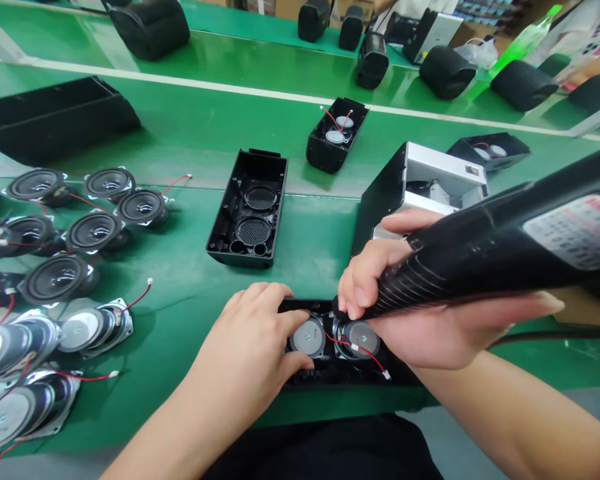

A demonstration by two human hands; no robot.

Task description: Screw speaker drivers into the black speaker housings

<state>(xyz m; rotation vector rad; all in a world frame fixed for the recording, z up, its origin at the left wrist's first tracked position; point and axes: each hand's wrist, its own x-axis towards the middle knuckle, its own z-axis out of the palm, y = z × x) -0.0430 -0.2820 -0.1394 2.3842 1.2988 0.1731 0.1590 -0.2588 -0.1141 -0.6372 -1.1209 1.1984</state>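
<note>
Right hand (430, 337) clenched around a black electric screwdriver (480, 267), left hand (245, 340) pressing a speaker (307, 337) inside a black housing (297, 307), loose speakers (57, 279) on the green surface (180, 320) to the left

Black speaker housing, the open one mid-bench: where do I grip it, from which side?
Pinch a long side wall of the black speaker housing from above, fingers straddling the rim: it lies open side up, walls free, and this keeps clear of the mesh grilles.
</note>
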